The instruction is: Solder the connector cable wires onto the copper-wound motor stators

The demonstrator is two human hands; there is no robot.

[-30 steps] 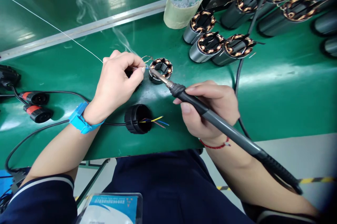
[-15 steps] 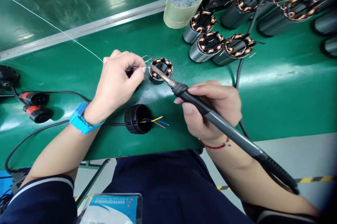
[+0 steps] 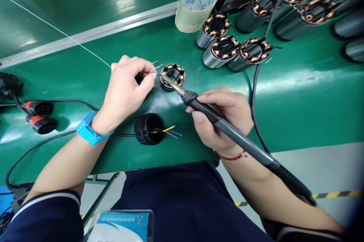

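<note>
My right hand (image 3: 224,117) grips a soldering iron (image 3: 240,136) like a pen, its metal tip pointing up and left. That tip lies at the left rim of a motor stator (image 3: 172,76) with copper windings, close to a thin blue wire. Just left of the stator, my left hand (image 3: 129,83) is closed in a pinch on a thin solder wire (image 3: 68,36), which runs in from the upper left. Whether its fingers also hold the blue wire I cannot tell. Below sits a black threaded cap (image 3: 149,129) with yellow, blue and brown wires coming out of it.
A roll of clear tape (image 3: 197,4) stands at the back. Several wound stators in metal housings (image 3: 220,52) stand to its right. Black connectors with orange rings (image 3: 42,124) lie at the left. The iron's cord (image 3: 254,98) crosses the green bench on the right.
My right hand and the soldering iron have shifted slightly left, with the tip closer to my left fingertips. The left hand stays nearly still; the view has shifted a little.
</note>
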